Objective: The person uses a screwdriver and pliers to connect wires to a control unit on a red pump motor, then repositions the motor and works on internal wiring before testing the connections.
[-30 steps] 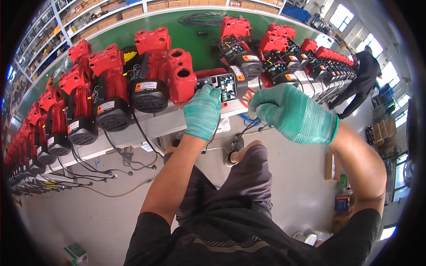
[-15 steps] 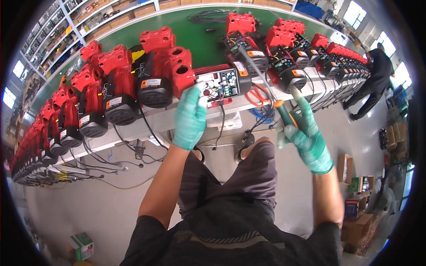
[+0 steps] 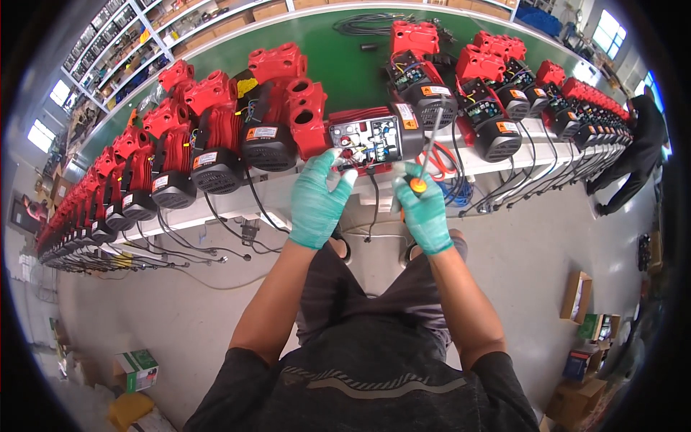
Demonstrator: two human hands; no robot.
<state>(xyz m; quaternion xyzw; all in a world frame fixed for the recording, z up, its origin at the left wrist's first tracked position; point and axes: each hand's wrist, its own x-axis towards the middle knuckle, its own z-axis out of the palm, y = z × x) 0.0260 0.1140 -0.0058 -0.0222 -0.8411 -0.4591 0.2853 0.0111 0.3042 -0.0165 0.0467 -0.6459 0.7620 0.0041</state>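
Note:
A red pump with a black motor end (image 3: 412,128) lies crosswise on the bench in front of me, its terminal box (image 3: 366,140) uncovered to show wiring and a circuit board. My left hand (image 3: 320,198), in a green glove, is at the box's lower left corner. Its thumb and fingers are apart, with nothing visible between them; whether the fingertips touch the box I cannot tell. Just right of the box's lower edge, my gloved right hand (image 3: 425,216) is closed around a screwdriver (image 3: 432,144). The shaft points up and away, and the orange handle end shows at the hand.
Rows of similar red pumps (image 3: 216,137) line the bench to the left, with more open ones (image 3: 489,122) on the right. Black power cords (image 3: 373,209) hang off the front edge. Orange cable (image 3: 448,162) lies beside the motor. A person in dark clothes (image 3: 637,155) stands at far right.
My right hand has swung left from beside the bench toward the open box, and the screwdriver now points more upright. The left hand has shifted slightly down from the box, fingers spread.

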